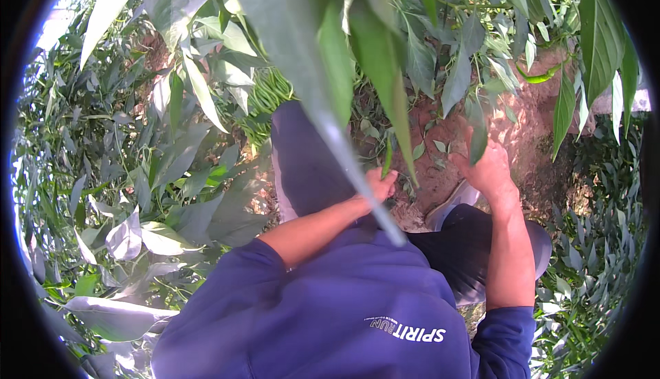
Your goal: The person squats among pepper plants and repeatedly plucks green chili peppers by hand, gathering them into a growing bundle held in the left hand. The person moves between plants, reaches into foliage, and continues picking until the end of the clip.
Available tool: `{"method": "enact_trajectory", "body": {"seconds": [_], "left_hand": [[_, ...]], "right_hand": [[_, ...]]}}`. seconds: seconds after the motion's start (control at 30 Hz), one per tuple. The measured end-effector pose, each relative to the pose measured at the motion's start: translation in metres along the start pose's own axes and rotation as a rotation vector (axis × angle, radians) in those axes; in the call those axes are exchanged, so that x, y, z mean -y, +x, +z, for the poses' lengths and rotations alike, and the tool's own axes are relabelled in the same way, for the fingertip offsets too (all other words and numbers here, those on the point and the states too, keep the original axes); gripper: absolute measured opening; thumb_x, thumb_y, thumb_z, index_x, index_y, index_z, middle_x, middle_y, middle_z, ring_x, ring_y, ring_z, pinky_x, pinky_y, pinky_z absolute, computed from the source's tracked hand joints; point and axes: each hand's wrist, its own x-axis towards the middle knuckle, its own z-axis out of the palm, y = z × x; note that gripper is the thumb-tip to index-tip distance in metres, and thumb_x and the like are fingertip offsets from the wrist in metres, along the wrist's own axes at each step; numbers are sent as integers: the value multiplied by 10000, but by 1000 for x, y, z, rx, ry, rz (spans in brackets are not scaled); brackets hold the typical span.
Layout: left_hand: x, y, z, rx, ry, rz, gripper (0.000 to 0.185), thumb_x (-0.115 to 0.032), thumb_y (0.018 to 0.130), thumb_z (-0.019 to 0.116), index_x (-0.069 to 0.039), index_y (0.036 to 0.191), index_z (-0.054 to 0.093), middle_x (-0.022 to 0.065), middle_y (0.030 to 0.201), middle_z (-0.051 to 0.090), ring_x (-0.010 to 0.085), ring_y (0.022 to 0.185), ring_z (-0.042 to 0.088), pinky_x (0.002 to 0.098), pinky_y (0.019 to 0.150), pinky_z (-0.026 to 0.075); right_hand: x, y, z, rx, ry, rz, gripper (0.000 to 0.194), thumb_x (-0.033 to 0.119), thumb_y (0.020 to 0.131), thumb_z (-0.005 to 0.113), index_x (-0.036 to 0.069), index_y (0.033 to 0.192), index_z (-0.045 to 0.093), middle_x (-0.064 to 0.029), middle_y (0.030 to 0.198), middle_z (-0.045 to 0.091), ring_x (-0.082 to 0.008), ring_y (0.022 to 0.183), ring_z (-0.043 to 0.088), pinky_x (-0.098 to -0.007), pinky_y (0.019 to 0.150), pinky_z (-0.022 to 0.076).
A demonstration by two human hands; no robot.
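My left hand (381, 184) is closed around a green chili pepper (387, 158), whose end stands up out of the fist near my knee. My right hand (487, 167) reaches up among the leaves of a pepper plant (461, 70); a leaf covers part of its fingers, and whether it holds anything cannot be told. A pile of long green chili peppers (268, 93) lies beyond my bent knee, partly behind leaves. Another green chili pepper (540, 76) hangs from the plant at the upper right.
Large blurred leaves (381, 54) hang close before the view and cover part of the middle. Dense pepper plants (93, 137) stand on the left, and more foliage (598, 245) on the right. Reddish bare soil (531, 116) lies between them. A shoe (454, 204) rests by the right hand.
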Motion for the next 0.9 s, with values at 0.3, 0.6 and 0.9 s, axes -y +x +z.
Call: {"method": "enact_trajectory", "body": {"seconds": [0.3,0.6,0.9], "left_hand": [[-76,138,-130,-635,-160,128,369,-320,1021,661,33,1125,637,105,913,706,214,768,681,365,691,557],[-109,145,-132,-148,788,333,523,-366,928,726,52,1228,629,240,1118,718,330,1044,699,439,883,534],[-178,55,-6,428,966,447,325,-293,952,686,-33,1147,696,172,1040,736,317,961,704,436,813,539]], "right_hand": [[51,14,7,292,31,-193,588,248,857,765,49,1380,585,-203,1081,724,-385,1027,704,-489,902,554],[76,11,27,527,218,-268,543,249,904,694,56,1392,554,-177,1152,715,-344,1076,690,-445,934,555],[-24,70,15,140,178,-354,374,107,876,651,64,1246,619,-177,1042,692,-352,950,677,-486,864,539]]}}
